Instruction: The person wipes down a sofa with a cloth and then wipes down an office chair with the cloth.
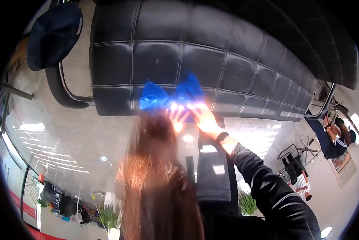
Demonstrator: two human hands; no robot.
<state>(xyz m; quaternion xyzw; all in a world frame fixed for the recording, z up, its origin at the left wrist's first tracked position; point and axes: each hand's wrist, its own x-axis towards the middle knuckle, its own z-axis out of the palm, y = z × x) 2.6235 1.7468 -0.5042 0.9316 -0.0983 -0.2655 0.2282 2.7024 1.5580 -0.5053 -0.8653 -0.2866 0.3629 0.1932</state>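
Observation:
A bright blue piece of fabric (154,97), bunched and blurred, lies at the front edge of the black quilted leather seat (155,60). My right hand (203,119) reaches onto its right part, fingertips lost in glare. Beside it, my left hand (178,120) touches the fabric's lower middle with its fingers spread; long brown hair (155,172) hides the left wrist and arm. Strong light washes out the fingertips of both hands, so whether the right one grips the cloth is unclear.
A dark cap-like item (55,36) is at the upper left by a curved metal armrest (65,86). Potted plants (247,203) stand near the bottom. Other people (335,138) are at the far right. Chairs (67,205) show at the lower left.

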